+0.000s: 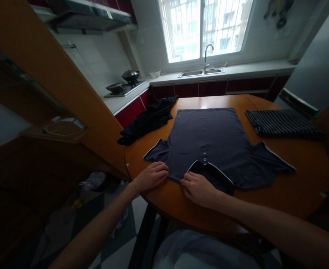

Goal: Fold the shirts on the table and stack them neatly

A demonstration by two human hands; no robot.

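Observation:
A dark grey polo shirt [212, 129] lies spread flat on the wooden table, its hem toward the window and its black, white-edged collar [217, 177] nearest me. At the shoulder seam beside one short sleeve, my left hand [153, 175] has its fingers curled and closed on the shirt's edge. My right hand [198, 188] pinches the end of the collar, fingertips pressed together. Several buttons run down the placket just beyond the collar. Both hands partly hide the fabric under their fingers.
The round wooden table [299, 194] also bears a heap of dark clothes [150, 119] at the left and a folded striped garment [283, 122] at the right. Beyond are a sink [200, 73] and a stove with a lidded pan [130, 76]. A wooden post stands left.

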